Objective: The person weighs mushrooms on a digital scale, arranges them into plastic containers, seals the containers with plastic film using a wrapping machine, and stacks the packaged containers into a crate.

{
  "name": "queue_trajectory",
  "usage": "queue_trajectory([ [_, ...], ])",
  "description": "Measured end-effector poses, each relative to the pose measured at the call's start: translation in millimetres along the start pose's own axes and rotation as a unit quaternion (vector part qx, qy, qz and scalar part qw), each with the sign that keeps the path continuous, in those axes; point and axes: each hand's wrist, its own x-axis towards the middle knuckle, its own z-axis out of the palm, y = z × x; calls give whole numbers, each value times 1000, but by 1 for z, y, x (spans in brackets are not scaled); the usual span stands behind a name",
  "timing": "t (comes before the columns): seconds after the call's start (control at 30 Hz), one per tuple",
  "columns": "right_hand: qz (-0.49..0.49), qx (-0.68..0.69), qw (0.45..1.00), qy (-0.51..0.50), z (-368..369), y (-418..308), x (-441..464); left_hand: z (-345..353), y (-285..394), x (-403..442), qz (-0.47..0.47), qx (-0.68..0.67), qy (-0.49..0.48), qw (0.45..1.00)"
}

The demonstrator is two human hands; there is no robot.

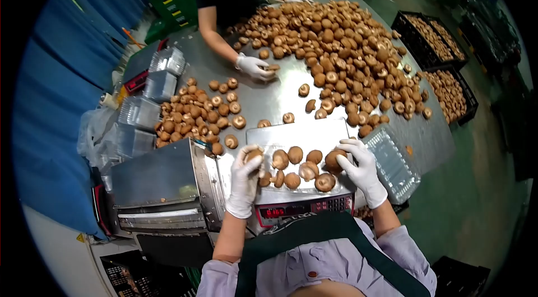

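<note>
A clear plastic tray (pixel 302 185) rests on the metal pan of a digital scale (pixel 305 210) in front of me, with several brown shiitake mushrooms (pixel 292 180) spread in it. The red display seems to read 0.165. My left hand (pixel 242 182), white-gloved, is at the tray's left side, its fingers closed round a mushroom (pixel 254 155). At the right end of the tray, my gloved right hand (pixel 364 172) grips another mushroom (pixel 334 161) between thumb and fingers. A second clear tray (pixel 394 162) lies just right of my right hand.
A big heap of mushrooms (pixel 342 45) covers the table's far right; a smaller pile (pixel 196 112) lies left. Clear containers (pixel 140 112) stack at the left edge beside a metal machine (pixel 157 176). Across the table, a co-worker's gloved hand (pixel 256 67) holds a mushroom. Black crates (pixel 428 42) stand right.
</note>
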Motion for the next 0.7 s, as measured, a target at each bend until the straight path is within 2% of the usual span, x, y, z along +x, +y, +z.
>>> queue_trajectory([
  [0.03, 41, 23, 997, -54, 0, -2, -1, 0, 3, -1, -8, -17, 4, 1000],
  [0.1, -64, -192, 972, -120, 12, -1, -2, 4, 6, -4, 2, -1, -12, 1000],
  [0.13, -59, -205, 974, -77, 26, 9, -7, 4, 5, -3, 10, 21, -18, 1000],
  [0.23, 40, -43, 998, -14, 36, 13, -6, 4, 2, -1, 27, 57, -25, 998],
  [0.37, 118, 107, 987, 2, 28, 24, -1, 3, 10, -3, 77, 104, 9, 992],
  [0.5, 116, 110, 987, 17, 16, 25, 1, -3, 20, -1, 137, 139, 25, 981],
  [0.7, 131, 125, 983, 17, 12, 22, -2, -11, 17, -2, 158, 195, 24, 968],
])
